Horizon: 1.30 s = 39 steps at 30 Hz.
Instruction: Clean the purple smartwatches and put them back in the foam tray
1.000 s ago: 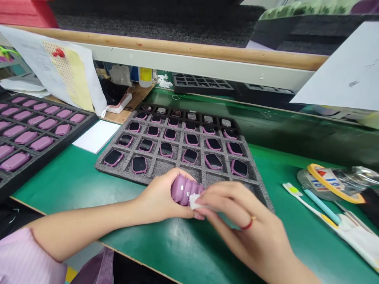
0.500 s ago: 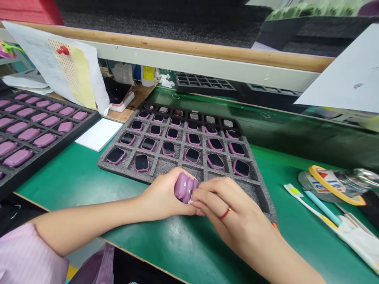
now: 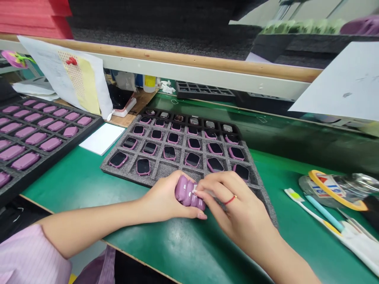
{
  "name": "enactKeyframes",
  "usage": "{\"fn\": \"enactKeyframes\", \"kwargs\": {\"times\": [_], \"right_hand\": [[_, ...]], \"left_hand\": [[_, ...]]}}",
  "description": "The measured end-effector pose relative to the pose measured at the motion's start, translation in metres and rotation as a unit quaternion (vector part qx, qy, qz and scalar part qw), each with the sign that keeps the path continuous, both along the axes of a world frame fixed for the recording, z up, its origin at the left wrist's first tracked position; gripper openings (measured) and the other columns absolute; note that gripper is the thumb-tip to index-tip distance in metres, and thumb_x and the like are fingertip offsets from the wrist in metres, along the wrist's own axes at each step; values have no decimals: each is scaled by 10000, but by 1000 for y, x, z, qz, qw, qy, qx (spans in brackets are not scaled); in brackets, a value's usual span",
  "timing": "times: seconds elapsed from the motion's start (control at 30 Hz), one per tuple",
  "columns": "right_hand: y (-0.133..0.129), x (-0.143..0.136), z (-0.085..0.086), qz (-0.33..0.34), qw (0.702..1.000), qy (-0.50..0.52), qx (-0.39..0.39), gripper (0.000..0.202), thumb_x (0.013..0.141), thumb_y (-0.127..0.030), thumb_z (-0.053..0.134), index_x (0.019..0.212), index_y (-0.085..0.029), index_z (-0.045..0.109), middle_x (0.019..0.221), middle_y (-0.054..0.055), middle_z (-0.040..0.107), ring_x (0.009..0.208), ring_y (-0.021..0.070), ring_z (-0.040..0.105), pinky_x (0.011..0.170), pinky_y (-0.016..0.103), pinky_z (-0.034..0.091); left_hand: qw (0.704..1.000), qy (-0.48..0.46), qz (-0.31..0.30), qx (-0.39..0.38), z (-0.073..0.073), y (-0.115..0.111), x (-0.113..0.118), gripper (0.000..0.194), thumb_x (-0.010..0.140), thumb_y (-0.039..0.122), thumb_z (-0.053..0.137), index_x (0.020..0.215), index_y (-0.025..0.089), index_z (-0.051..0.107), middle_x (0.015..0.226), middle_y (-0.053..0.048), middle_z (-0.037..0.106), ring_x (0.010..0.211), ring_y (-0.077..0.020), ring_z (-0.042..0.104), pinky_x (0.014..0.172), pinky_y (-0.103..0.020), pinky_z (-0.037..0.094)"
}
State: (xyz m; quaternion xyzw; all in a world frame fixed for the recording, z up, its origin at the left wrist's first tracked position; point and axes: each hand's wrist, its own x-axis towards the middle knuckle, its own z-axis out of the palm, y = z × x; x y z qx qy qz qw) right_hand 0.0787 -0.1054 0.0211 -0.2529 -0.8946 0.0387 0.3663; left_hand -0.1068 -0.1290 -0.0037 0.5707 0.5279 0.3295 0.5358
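Observation:
Several purple smartwatch cases [image 3: 184, 191], stacked side by side, sit in the grip of my left hand [image 3: 162, 199]. Its fingers wrap round them, and the thumb lies along the near side. My right hand [image 3: 239, 209], with a red ring on one finger, pinches a small white piece [image 3: 194, 191] against the stack's edges; what that piece is, I cannot make out. Behind both hands lies a grey foam tray [image 3: 164, 170], its compartments holding purple-framed watches with dark screens. The hands hide part of its near side.
At the left stands a black tray [image 3: 63, 146] of purple cases, beside a white pad [image 3: 102, 139]. To the right lie a toothbrush [image 3: 308, 211] and a clear bottle [image 3: 328, 187] with a yellow ring. A wood-edged shelf [image 3: 177, 59] crosses above the bench.
My right hand's fingers have lifted a little and spread from the stack, showing more of the cases and the white piece. My left hand keeps its hold. The camera view has tilted slightly.

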Motion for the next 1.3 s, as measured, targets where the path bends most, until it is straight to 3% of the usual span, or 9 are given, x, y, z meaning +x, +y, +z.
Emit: {"fn": "enactKeyframes", "kwargs": {"times": [0.23, 0.37, 0.5, 0.67, 0.8, 1.3], "right_hand": [[-9, -8, -1, 41, 999, -9, -11, 198, 937, -68, 560, 1038, -225, 624, 971, 43, 669, 878, 169, 618, 752, 288, 539], [-5, -8, -4, 38, 999, 2, 6, 187, 940, -74, 562, 1064, -203, 617, 969, 66, 663, 864, 181, 603, 741, 306, 540], [-10, -9, -4, 36, 999, -13, -32, 195, 932, -67, 562, 1027, -224, 628, 953, 40, 674, 866, 171, 631, 743, 285, 545], [-7, -8, -4, 23, 1000, -4, 9, 189, 937, -73, 559, 1055, -204, 626, 962, 65, 665, 859, 183, 602, 742, 316, 543], [-5, -6, -4, 46, 999, -16, -7, 194, 930, -52, 553, 1053, -185, 622, 963, 68, 670, 876, 184, 602, 739, 306, 545], [-10, -8, -2, 27, 999, 9, -24, 187, 935, -67, 555, 992, -223, 641, 932, 42, 683, 842, 166, 633, 730, 277, 549]], "left_hand": [[999, 7, -7, 35, -3, 1, -1, 539, 612, 346, 870, 1034, 208, 564, 968, -6, 665, 845, -185, 605, 738, -296, 470], [999, 27, -5, 19, -2, 0, -1, 546, 620, 380, 868, 1029, 217, 545, 865, 26, 654, 762, -163, 590, 673, -273, 453], [999, 19, -14, 44, -4, -1, -1, 532, 640, 358, 846, 1060, 226, 548, 957, 5, 680, 823, -180, 621, 712, -284, 470], [999, 35, -4, 27, -3, -2, 0, 556, 619, 404, 864, 1036, 226, 543, 894, 15, 671, 791, -181, 610, 682, -277, 454], [999, 21, -8, 36, -3, -2, 0, 536, 633, 347, 851, 1061, 227, 551, 940, 9, 678, 805, -176, 616, 701, -278, 454], [999, 22, -8, 30, -4, -3, 0, 548, 616, 339, 862, 1051, 224, 549, 922, 11, 682, 810, -178, 622, 698, -275, 463]]}}
